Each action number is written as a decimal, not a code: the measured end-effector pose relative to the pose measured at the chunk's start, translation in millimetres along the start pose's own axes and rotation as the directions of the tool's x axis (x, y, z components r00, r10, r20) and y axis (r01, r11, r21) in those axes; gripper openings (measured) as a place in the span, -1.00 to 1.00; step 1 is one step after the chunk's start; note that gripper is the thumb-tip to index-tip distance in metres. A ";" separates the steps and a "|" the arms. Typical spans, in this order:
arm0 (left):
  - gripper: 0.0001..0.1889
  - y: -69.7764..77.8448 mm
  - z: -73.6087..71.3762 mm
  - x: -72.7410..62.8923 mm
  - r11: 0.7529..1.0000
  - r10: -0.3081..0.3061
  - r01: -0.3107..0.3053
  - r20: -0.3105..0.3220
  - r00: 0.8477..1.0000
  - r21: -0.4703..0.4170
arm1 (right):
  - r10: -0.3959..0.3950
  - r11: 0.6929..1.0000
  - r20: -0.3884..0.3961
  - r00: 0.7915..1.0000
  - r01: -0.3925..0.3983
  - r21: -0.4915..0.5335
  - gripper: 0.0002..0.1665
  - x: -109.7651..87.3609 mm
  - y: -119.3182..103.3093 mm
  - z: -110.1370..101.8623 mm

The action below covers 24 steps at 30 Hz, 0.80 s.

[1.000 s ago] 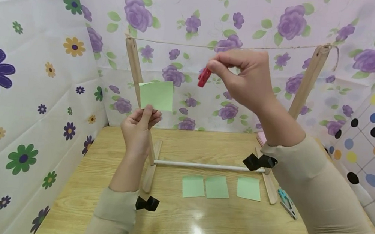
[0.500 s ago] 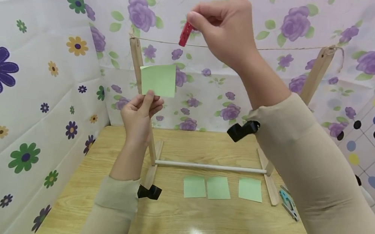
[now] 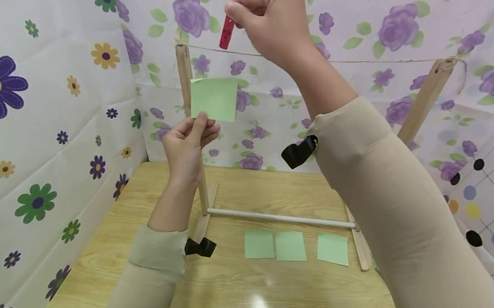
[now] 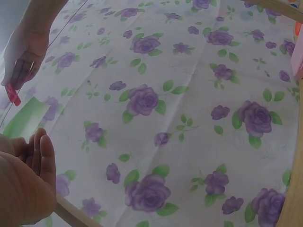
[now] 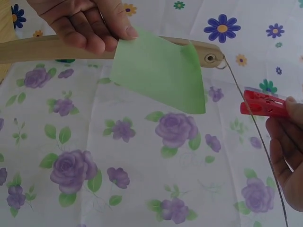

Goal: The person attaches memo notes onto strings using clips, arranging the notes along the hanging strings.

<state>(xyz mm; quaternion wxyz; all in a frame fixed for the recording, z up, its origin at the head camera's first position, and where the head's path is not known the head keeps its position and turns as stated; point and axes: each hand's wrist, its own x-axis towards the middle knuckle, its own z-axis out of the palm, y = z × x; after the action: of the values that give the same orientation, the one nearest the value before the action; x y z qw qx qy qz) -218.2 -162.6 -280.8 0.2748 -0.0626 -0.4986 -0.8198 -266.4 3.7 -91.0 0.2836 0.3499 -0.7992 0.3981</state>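
Observation:
My left hand (image 3: 187, 143) pinches a green sticky note (image 3: 214, 100) by its lower edge, thumb in front. The note stands upright beside the left wooden post, a little below the twine (image 3: 372, 61). Up above it, my right hand (image 3: 273, 20) pinches a red clothespin (image 3: 226, 33) by its upper end, the other end pointing down at the twine. In the right wrist view the twine passes across the red clothespin (image 5: 265, 103), and the green note (image 5: 161, 71) has one curled corner. The left wrist view has both hands near its left side.
Two wooden posts, left (image 3: 184, 73) and right (image 3: 426, 99), carry the twine; a white rod (image 3: 281, 218) joins them low down. Several green notes, among them one at the right (image 3: 333, 249), lie on the wooden table (image 3: 225, 290). Floral cloth (image 3: 367, 17) hangs behind.
My right hand has risen and moved left with the red clothespin, from below the twine to just over it. My left hand has lifted the green note slightly higher.

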 end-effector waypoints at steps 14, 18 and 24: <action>-0.76 5.6 3.2 5.7 1.000 0.018 -0.018 0.015 1.000 -0.002 | 0.058 0.998 0.084 0.995 -0.057 -0.019 -0.74 8.7 -7.7 13.1; -0.75 6.0 3.2 6.9 1.000 0.029 -0.029 0.013 0.999 -0.001 | 0.075 0.996 0.110 0.991 -0.069 -0.055 -0.74 8.7 -8.6 15.1; -0.74 6.0 3.2 8.5 1.000 0.024 -0.024 0.006 1.000 0.001 | 0.094 0.994 0.153 0.984 -0.084 -0.073 -0.72 7.0 -6.8 16.8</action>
<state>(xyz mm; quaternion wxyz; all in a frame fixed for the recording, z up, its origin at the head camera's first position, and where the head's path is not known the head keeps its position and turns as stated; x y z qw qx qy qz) -222.8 -165.3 -271.3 0.2833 -0.0708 -0.4988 -0.8161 -268.1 -15.7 -91.7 0.2136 0.3344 -0.8464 0.3553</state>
